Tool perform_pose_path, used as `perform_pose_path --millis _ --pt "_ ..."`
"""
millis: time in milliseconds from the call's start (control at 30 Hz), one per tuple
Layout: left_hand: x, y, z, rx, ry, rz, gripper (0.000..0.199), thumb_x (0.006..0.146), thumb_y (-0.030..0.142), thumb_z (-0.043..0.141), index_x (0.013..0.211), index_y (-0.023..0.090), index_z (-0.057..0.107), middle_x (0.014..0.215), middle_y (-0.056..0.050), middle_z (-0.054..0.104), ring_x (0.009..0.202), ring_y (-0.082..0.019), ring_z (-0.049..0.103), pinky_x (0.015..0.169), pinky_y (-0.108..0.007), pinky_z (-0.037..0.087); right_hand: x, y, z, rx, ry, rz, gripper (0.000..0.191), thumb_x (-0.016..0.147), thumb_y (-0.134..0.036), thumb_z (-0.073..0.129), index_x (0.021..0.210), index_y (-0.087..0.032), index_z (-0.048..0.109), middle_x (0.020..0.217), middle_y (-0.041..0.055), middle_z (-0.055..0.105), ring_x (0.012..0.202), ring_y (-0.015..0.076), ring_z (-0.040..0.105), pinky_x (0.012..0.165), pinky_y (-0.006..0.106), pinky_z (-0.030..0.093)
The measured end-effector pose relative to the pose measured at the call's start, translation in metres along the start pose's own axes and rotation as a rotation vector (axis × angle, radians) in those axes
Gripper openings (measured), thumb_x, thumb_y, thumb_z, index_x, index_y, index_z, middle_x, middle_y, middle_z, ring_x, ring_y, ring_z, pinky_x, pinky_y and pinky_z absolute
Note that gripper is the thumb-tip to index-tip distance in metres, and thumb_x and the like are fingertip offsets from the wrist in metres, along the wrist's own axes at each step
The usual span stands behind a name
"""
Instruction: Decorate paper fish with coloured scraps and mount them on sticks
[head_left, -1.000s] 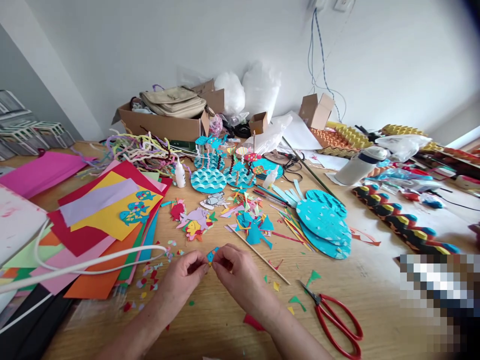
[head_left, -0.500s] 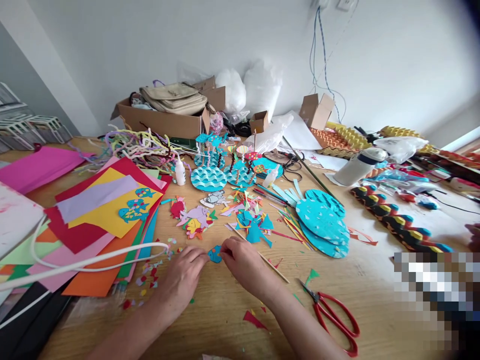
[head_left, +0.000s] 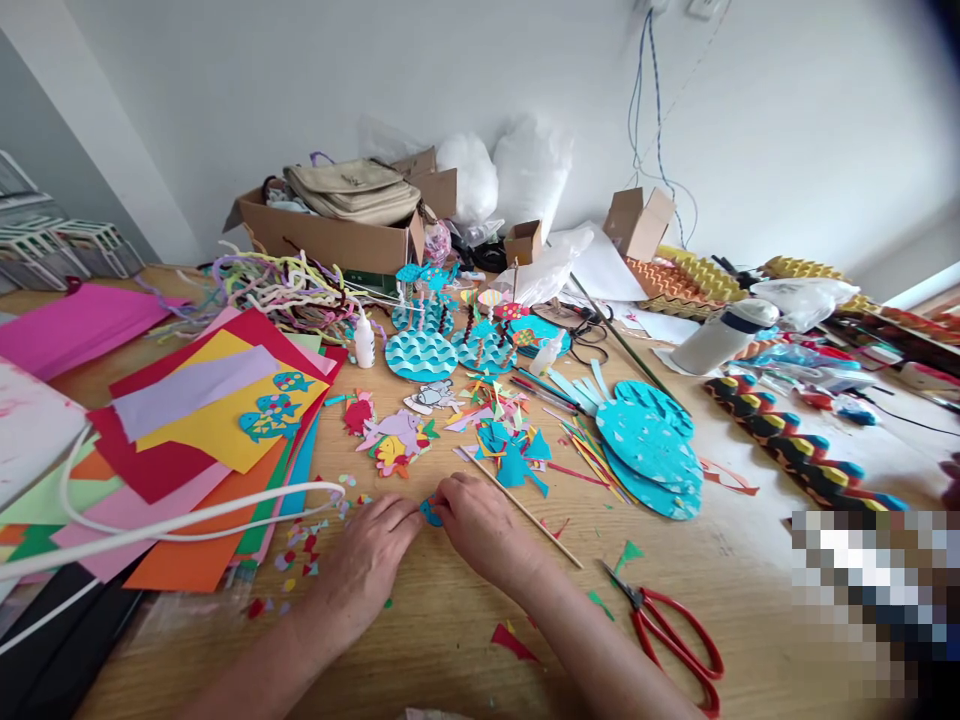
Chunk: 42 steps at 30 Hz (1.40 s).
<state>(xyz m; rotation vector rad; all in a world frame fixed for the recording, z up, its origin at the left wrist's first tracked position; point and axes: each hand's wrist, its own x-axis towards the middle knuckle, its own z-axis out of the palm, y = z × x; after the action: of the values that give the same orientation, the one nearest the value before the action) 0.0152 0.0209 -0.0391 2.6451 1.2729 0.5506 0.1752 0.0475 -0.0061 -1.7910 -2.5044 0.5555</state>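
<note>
A small blue paper fish (head_left: 430, 512) lies low over the table between my two hands, mostly covered by fingers. My right hand (head_left: 480, 520) is closed, pinching the fish's right side. From the other side, my left hand (head_left: 381, 538) has its fingers pressed together at the fish's left edge. Just behind my right hand lies a thin wooden stick (head_left: 540, 525). Red-handled scissors (head_left: 679, 630) rest on the table to the right, blades pointing away. Spotted blue paper fish (head_left: 266, 425) sit on a yellow sheet to the left. A lilac paper fish (head_left: 394, 430) lies farther back.
Coloured paper sheets (head_left: 180, 530) are piled on the left, crossed by a white cable (head_left: 187, 522). Blue paper scraps (head_left: 514, 465) and blue ovals (head_left: 652, 450) lie behind my right hand. A glue bottle (head_left: 364, 342) stands near wave-patterned blue discs (head_left: 421, 354).
My hands have drawn slightly closer together, and the fingers now cover more of the blue fish. The view has shifted a little.
</note>
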Motion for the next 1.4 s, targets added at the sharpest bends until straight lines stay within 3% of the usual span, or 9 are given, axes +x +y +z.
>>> perform_pose_path --millis 400,1033,1400 --pt "-0.003 0.003 0.001 0.009 -0.038 -0.026 0.04 0.08 0.003 0.033 0.107 0.021 0.056 0.103 -0.005 0.06 0.096 -0.021 0.05 0.083 -0.037 0.043 0.0 -0.004 -0.001 -0.084 0.018 0.021 0.018 0.08 -0.019 0.044 0.079 -0.017 0.061 0.081 0.0058 0.064 0.076 0.0158 0.059 0.062 0.023 0.038" --pt "-0.002 0.003 0.001 0.022 -0.091 -0.037 0.033 0.081 0.003 0.038 0.103 0.018 0.057 0.102 -0.006 0.059 0.095 -0.022 0.05 0.083 -0.039 0.043 -0.003 -0.011 -0.006 -0.154 0.057 0.034 0.018 0.079 -0.014 0.042 0.078 -0.016 0.06 0.079 0.006 0.064 0.069 0.0166 0.059 0.055 0.025 0.035" --pt "-0.001 0.004 0.0 0.075 -0.1 -0.036 0.038 0.078 -0.001 0.037 0.103 0.02 0.057 0.104 -0.004 0.06 0.095 -0.021 0.052 0.081 -0.037 0.044 -0.008 -0.003 -0.013 -0.029 0.06 0.014 0.019 0.083 -0.018 0.041 0.081 -0.018 0.06 0.083 0.0043 0.061 0.079 0.0139 0.057 0.063 0.022 0.036"
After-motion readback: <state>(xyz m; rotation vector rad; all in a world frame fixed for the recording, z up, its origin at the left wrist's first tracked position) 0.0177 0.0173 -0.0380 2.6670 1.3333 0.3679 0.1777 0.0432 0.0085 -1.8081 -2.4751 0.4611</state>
